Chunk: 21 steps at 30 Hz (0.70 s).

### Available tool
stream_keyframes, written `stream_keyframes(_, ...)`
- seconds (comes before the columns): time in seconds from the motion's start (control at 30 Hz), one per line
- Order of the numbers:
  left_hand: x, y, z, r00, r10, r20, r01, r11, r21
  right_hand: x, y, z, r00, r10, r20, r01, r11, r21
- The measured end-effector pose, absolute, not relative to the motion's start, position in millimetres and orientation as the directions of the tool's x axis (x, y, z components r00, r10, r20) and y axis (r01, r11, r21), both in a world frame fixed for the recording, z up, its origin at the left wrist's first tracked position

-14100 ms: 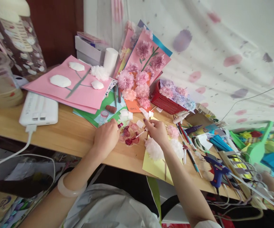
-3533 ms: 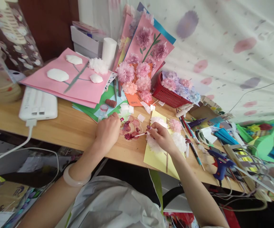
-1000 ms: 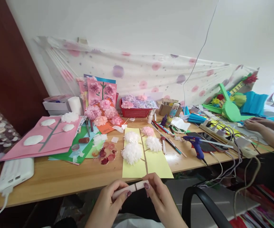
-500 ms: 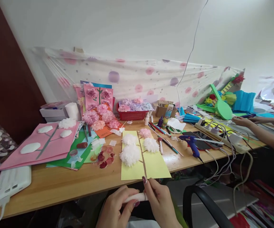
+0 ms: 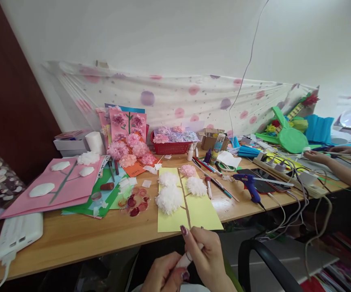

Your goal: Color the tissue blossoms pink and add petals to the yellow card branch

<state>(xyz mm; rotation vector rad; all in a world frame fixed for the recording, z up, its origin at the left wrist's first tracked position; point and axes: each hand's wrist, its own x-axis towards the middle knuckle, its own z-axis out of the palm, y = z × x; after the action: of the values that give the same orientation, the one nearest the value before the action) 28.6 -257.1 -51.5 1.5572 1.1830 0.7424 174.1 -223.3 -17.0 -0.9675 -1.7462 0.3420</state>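
Note:
Both my hands are low in front of the table's near edge, closed around a slim white pen-like stick. My left hand grips its lower end and my right hand pinches its upper part. Just beyond them on the wooden table lies a yellow card with a brown stem and several white and pink tissue flowers. A clear paint palette with red paint sits to its left.
Pink card sheets, a white power bank, a red basket of tissue flowers, a blue glue gun, pens, a power strip and cables crowd the table. Another person's hands work at far right. A black chair back is lower right.
My head has lifted from looking down at the palette to a wider view of the table. My hands left the palette and flowers, drew back to me, and now hold the white stick more upright.

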Motion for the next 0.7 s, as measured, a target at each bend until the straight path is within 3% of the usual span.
stream_keyframes(0.1,28.6,-256.8,-52.2,0.274,0.952,0.133,0.416,-0.242,0.876,170.5,-220.1,-18.4,0.012,0.779,0.626,0.388,0.574,-0.721)
stream_keyframes(0.17,27.8,-258.6,-46.8,0.264,0.952,0.156,0.383,-0.252,0.889,170.6,-220.4,-14.1,0.032,0.795,0.606,0.332,0.564,-0.756)
stream_keyframes(0.27,26.9,-262.6,-36.9,0.365,0.931,-0.013,0.098,-0.024,0.995,169.1,-222.1,-1.2,-0.038,0.845,0.534,0.18,0.531,-0.828)
stream_keyframes(0.33,27.3,-263.9,-34.5,0.488,0.869,-0.086,-0.145,0.178,0.973,164.6,-222.5,5.4,-0.144,0.883,0.447,0.026,0.455,-0.89)
stream_keyframes(0.4,28.3,-263.4,-35.7,0.481,0.873,-0.074,-0.259,0.223,0.94,157.5,-221.9,6.4,-0.256,0.884,0.39,-0.093,0.379,-0.921)
stream_keyframes(0.47,29.0,-261.8,-37.8,0.312,0.95,0.013,-0.162,0.04,0.986,149.6,-219.4,2.3,-0.288,0.884,0.368,-0.119,0.348,-0.93)
stream_keyframes(0.53,27.7,-259.9,-38.9,0.167,0.969,0.182,0.106,-0.201,0.974,143.8,-214.8,-3.8,-0.249,0.906,0.342,-0.085,0.331,-0.94)
stream_keyframes(0.6,23.3,-258.4,-39.0,0.123,0.934,0.335,0.349,-0.356,0.867,142.2,-207.6,-7.1,-0.267,0.919,0.291,-0.054,0.287,-0.956)
stream_keyframes(0.7,11.1,-255.3,-40.4,0.105,0.873,0.476,0.493,-0.461,0.738,148.5,-191.0,0.3,-0.399,0.907,0.139,0.036,0.167,-0.985)
